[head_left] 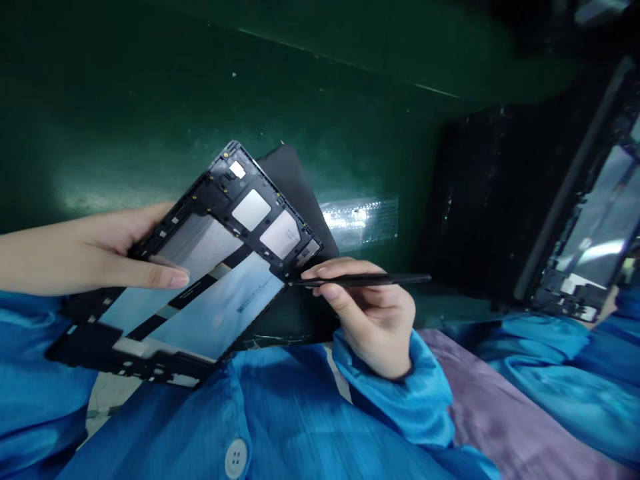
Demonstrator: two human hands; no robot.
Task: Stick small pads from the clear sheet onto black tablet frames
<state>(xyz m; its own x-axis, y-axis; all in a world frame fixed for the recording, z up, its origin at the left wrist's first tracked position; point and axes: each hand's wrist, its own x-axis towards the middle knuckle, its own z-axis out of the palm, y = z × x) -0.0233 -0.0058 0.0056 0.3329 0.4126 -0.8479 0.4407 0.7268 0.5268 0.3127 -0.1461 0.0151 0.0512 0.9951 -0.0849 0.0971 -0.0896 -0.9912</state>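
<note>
A tablet frame [215,313], black with silvery metal panels and small brass screw holes, lies tilted in my left hand [135,260]. The thumb presses on its inner face, while the other fingers are hidden beneath. In my right hand [375,313], black tweezers [370,280] are pinched between thumb and fingers. Their tip points left and meets or nearly meets the frame's right long edge; whether it touches, I cannot tell. Partly under the frame is a dark flat pad [300,187] on the green work surface.
A clear plastic strip [360,220] lies on the green table [150,120] behind my right hand. Farther right stands a large black block-like object [480,200]. At the right edge, a co-worker's blue sleeve [560,353] is beside another open device frame [595,220].
</note>
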